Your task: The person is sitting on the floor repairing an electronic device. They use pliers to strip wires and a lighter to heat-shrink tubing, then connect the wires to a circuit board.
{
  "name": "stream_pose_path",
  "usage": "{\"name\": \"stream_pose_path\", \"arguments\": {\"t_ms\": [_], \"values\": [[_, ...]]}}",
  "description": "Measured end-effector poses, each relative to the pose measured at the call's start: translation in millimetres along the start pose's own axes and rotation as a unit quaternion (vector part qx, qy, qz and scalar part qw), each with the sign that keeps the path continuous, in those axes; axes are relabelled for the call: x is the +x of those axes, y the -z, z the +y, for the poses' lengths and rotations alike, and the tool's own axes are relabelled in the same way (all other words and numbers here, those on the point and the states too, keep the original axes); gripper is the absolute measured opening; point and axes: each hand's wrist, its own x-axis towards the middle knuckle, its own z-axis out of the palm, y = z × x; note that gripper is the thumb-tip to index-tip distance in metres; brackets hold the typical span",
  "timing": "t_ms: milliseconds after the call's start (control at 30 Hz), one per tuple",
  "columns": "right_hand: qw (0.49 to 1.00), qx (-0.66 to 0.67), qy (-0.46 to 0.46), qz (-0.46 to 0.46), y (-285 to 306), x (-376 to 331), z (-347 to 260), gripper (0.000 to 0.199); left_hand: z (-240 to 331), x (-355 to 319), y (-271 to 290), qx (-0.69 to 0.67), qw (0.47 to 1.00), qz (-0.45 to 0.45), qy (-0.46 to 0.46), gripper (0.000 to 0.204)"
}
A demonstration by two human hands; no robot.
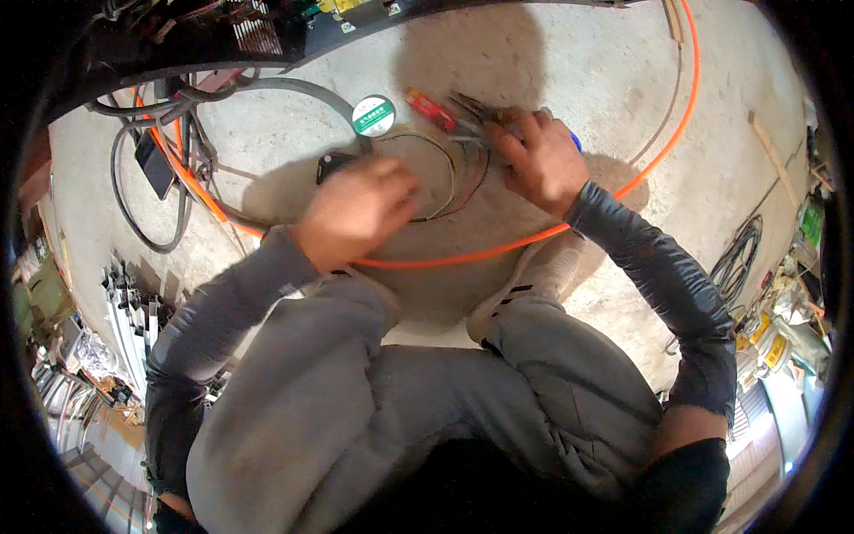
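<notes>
Both hands low over floor: left hand (356,209) blurred, fingers unclear; right hand (540,162) fingers pinching thin wires (454,169).

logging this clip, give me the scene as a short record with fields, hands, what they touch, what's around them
posture: person crouched over a grey concrete floor
left hand: blurred, on a loop of thin dark wires; grip unclear
right hand: on the same wires, fingers curled; grip unclear
near hands: round green-and-white tape roll, red-handled tool, small black object
around: long orange cable curving past the knees, thick grey hose at left
</notes>
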Motion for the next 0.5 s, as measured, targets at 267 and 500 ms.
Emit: {"name": "stream_pose_path", "arguments": {"t_ms": [267,500], "values": [[0.975,0.070,-0.208,-0.027,64.4,-53.3,36.9,0.057,15.3,-14.1,-71.8,0.078,0.995,-0.047,0.038,0.050],[0.988,0.084,-0.132,-0.015,36.0,-84.3,3.6,0.028,5.1,5.8,-90.1,0.021,0.991,-0.035,0.129,0.048]]}}
